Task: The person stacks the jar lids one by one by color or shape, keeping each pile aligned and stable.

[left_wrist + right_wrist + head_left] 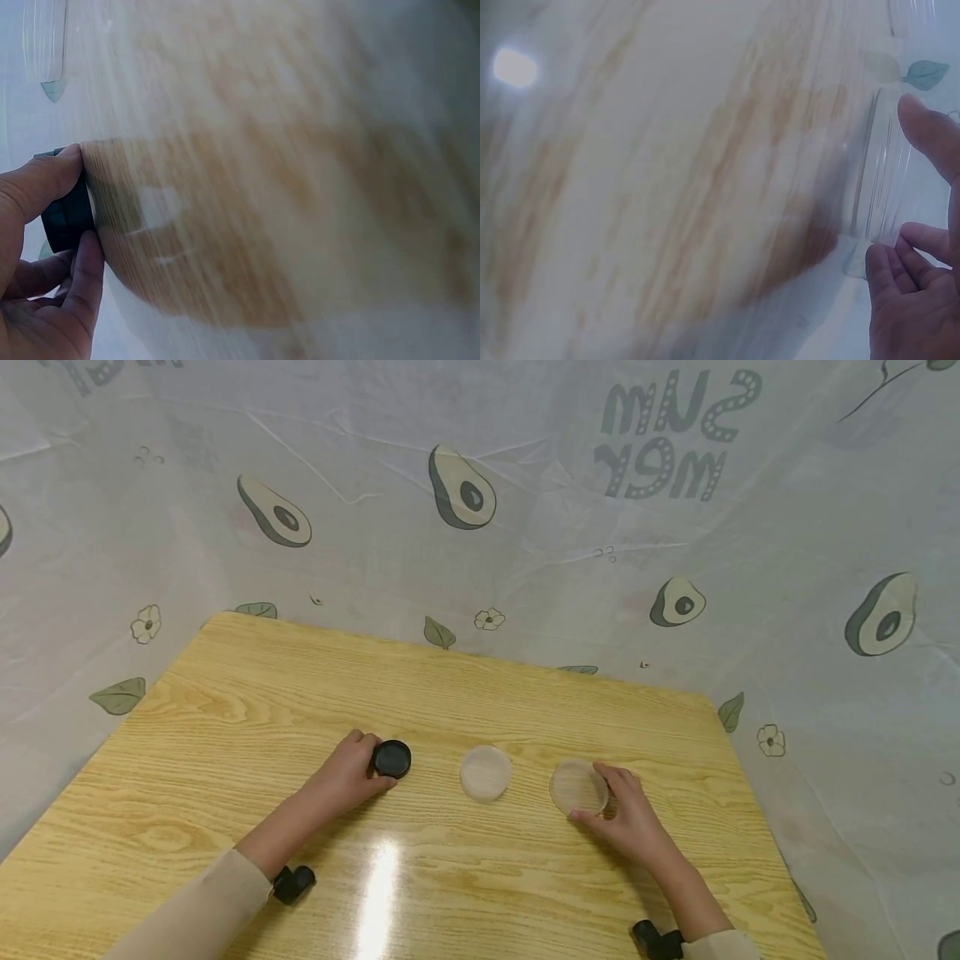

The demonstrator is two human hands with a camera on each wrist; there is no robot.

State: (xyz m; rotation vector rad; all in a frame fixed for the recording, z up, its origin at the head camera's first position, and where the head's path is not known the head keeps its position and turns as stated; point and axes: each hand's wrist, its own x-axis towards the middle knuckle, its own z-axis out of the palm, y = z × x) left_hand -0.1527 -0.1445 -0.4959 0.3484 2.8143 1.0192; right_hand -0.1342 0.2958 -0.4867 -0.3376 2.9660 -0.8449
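On the table, my left hand (350, 774) grips a black round lid (392, 759) between thumb and fingers. The left wrist view shows the black lid (67, 206) from the side as a short cylinder, its edge at the tabletop. To its right, untouched, is a clear round plastic dish (485, 773). Farther right, my right hand (621, 810) holds a second clear round plastic dish (579, 787) by its right side. From the right wrist, this dish (881, 165) appears low-walled with fine ridges, thumb on one side and fingertips on the other.
A wood-grain table (450, 868) carries all three items in a loose row. Behind it hangs a pale curtain (525, 577) printed with avocados and leaves. Black wrist devices (294, 883) are worn at both sleeves.
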